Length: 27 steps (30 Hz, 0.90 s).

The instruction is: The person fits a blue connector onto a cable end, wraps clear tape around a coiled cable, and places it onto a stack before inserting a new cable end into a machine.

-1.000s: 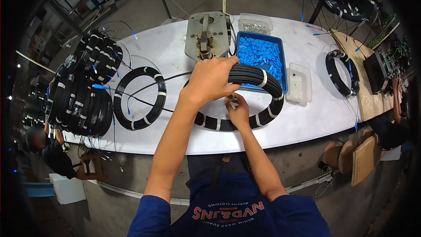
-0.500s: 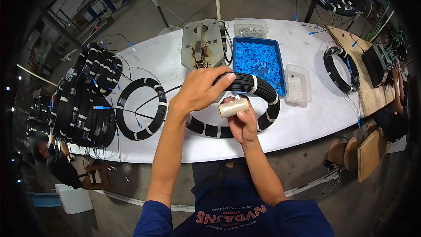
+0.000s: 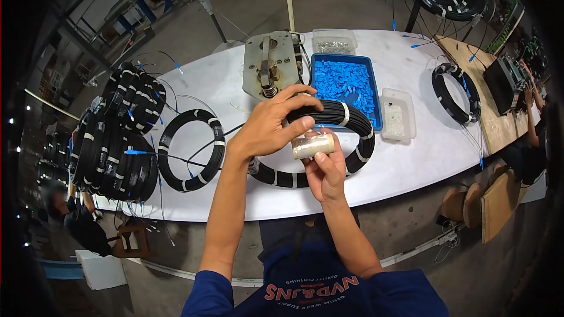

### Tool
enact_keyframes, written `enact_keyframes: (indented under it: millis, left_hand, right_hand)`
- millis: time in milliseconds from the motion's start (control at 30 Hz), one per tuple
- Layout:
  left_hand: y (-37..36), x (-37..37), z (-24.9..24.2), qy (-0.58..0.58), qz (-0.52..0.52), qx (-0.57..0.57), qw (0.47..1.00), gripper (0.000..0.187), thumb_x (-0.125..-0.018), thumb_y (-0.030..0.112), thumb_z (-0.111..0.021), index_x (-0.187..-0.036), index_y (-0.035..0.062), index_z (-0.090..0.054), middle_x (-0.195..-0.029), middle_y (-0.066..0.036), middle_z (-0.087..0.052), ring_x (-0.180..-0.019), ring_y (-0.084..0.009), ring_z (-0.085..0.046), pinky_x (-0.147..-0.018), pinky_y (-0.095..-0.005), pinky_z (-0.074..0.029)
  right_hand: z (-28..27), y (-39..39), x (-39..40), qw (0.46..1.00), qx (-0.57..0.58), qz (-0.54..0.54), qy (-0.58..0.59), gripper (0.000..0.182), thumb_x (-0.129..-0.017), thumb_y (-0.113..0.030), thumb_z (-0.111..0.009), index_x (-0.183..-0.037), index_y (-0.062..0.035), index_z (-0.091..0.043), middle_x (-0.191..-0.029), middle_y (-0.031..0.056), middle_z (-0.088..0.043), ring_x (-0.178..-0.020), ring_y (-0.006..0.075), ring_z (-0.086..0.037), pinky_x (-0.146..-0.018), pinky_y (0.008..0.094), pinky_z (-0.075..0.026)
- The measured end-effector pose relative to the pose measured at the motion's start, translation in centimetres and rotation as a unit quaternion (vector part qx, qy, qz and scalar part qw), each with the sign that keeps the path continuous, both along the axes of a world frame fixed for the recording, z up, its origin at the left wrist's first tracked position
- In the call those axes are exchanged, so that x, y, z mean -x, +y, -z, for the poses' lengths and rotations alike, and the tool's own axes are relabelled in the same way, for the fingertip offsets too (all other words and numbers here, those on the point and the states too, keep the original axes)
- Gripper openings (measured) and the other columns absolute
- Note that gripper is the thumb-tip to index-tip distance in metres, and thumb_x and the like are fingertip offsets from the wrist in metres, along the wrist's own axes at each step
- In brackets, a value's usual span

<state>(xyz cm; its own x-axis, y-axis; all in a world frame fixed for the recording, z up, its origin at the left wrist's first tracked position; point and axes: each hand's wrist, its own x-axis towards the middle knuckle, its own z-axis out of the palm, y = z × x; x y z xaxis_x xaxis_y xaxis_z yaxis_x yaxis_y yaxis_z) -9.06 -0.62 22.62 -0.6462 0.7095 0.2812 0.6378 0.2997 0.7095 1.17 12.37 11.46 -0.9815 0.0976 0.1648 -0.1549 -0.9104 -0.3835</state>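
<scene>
My left hand (image 3: 271, 122) curves loosely over the upper left of a black cable coil (image 3: 358, 122), fingers on top and thumb near the inner edge. White bands wrap the coil, which is tilted above the table. In my right hand (image 3: 329, 179) is a roll of clear film on a cardboard-coloured core (image 3: 313, 146), held inside the coil's ring close to my left thumb. Whether film stretches from the roll to the coil is hard to make out.
Behind the coil stand a metal press-like machine (image 3: 254, 70), a blue tray (image 3: 379, 105) of small blue parts and clear plastic boxes (image 3: 408, 108). A single coil (image 3: 220, 141) and stacked coils (image 3: 111, 167) lie left; another coil (image 3: 440, 97) lies right. Other people are at both sides.
My left fingers have lifted and loosened on the coil, with the thumb lower and nearer the roll. The roll stays in my right hand, turned slightly. The view has shifted a little.
</scene>
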Motion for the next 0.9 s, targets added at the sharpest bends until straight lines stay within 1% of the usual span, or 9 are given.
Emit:
enact_keyframes:
  millis: [67, 233, 333, 500, 600, 667, 767, 800, 900]
  left_hand:
    - [-0.2, 0.3, 0.1, -0.008, 0.003, -0.034, 0.999, 0.043, -0.095, 0.043, -0.053, -0.114, 0.0069, -0.066, -0.135, -0.01, -0.055, -0.116, -0.0284, -0.059, -0.095, -0.0383, -0.048]
    - [-0.4, 0.1, -0.5, -0.056, 0.003, 0.005, 0.998, 0.027, -0.089, 0.029, -0.064, -0.094, 0.0041, -0.071, -0.135, -0.011, -0.057, -0.114, -0.0263, -0.06, -0.094, -0.0367, -0.047]
    - [-0.6, 0.3, 0.0, -0.009, 0.012, 0.008, 1.0, 0.022, -0.087, 0.025, -0.067, -0.088, 0.0035, -0.072, -0.134, -0.012, -0.058, -0.112, -0.0254, -0.061, -0.092, -0.0357, -0.048]
    - [-0.3, 0.5, 0.2, -0.017, 0.002, 0.004, 1.0, 0.017, -0.086, 0.02, -0.069, -0.088, 0.0038, -0.073, -0.133, -0.011, -0.059, -0.11, -0.0251, -0.062, -0.092, -0.0349, -0.048]
    - [-0.2, 0.7, 0.4, -0.007, 0.009, -0.001, 1.0, 0.017, -0.087, 0.02, -0.069, -0.088, 0.0027, -0.071, -0.132, -0.011, -0.06, -0.11, -0.025, -0.062, -0.092, -0.0348, -0.048]
    - [0.0, 0.7, 0.6, -0.012, 0.013, -0.018, 1.0, 0.019, -0.088, 0.02, -0.069, -0.088, 0.0009, -0.069, -0.131, -0.011, -0.061, -0.109, -0.0247, -0.062, -0.091, -0.0345, -0.049]
    - [0.1, 0.9, 1.1, 0.008, 0.012, -0.02, 1.0, 0.019, -0.089, 0.02, -0.068, -0.088, 0.0011, -0.068, -0.129, -0.01, -0.061, -0.106, -0.0235, -0.062, -0.089, -0.0333, -0.049]
    - [0.2, 0.8, 1.1, -0.002, 0.01, -0.023, 1.0, 0.017, -0.089, 0.019, -0.067, -0.087, 0.0014, -0.068, -0.128, -0.009, -0.061, -0.105, -0.0227, -0.062, -0.088, -0.0323, -0.049]
    - [0.3, 0.5, 0.6, -0.024, -0.005, 0.005, 1.0, 0.018, -0.09, 0.018, -0.067, -0.086, 0.0008, -0.067, -0.128, -0.01, -0.061, -0.104, -0.0222, -0.062, -0.087, -0.0318, -0.049]
  right_hand:
    - [-0.2, -0.1, -0.2, 0.998, -0.023, 0.055, 0.003, 0.052, -0.087, -0.001, -0.064, -0.132, -0.0081, -0.039, -0.128, 0.018, -0.054, -0.116, 0.0236, -0.056, -0.105, 0.0407, -0.043]
    - [-0.5, -0.3, -0.3, 0.994, -0.051, 0.101, -0.004, 0.052, -0.086, 0.002, -0.065, -0.129, -0.0088, -0.039, -0.127, 0.02, -0.055, -0.116, 0.0225, -0.056, -0.103, 0.0377, -0.045]
    - [-0.5, -0.4, 0.0, 0.993, -0.064, 0.102, 0.003, 0.052, -0.087, 0.002, -0.065, -0.131, -0.0072, -0.039, -0.127, 0.0189, -0.055, -0.116, 0.0217, -0.056, -0.103, 0.0358, -0.045]
    - [-0.2, -0.6, 0.1, 0.994, -0.06, 0.086, -0.019, 0.052, -0.087, 0.0, -0.067, -0.134, -0.001, -0.043, -0.127, 0.0151, -0.056, -0.116, 0.0201, -0.055, -0.102, 0.0343, -0.044]
    - [0.9, -0.3, 0.5, 0.992, -0.08, 0.091, -0.017, 0.051, -0.087, -0.001, -0.067, -0.134, -0.0006, -0.045, -0.125, 0.0139, -0.056, -0.115, 0.0193, -0.055, -0.103, 0.0344, -0.043]
    - [1.1, 0.5, 0.9, 0.99, -0.115, 0.079, -0.007, 0.042, -0.088, -0.004, -0.067, -0.124, -0.0016, -0.047, -0.126, 0.0149, -0.055, -0.108, 0.0167, -0.056, -0.096, 0.0311, -0.045]
    - [1.5, 2.6, 1.4, 0.981, -0.189, 0.037, -0.025, 0.037, -0.086, -0.009, -0.07, -0.113, -0.0047, -0.044, -0.121, 0.0182, -0.06, -0.098, 0.0148, -0.059, -0.088, 0.0267, -0.047]
    - [1.3, 2.8, 1.5, 0.977, -0.207, 0.037, -0.037, 0.04, -0.087, -0.011, -0.07, -0.115, -0.0041, -0.042, -0.116, 0.0178, -0.063, -0.098, 0.0151, -0.06, -0.088, 0.0265, -0.047]
    - [1.7, 3.7, 1.8, 0.969, -0.241, 0.032, -0.049, 0.033, -0.089, -0.013, -0.069, -0.112, -0.0035, -0.047, -0.114, 0.0152, -0.063, -0.099, 0.0152, -0.061, -0.09, 0.0281, -0.048]
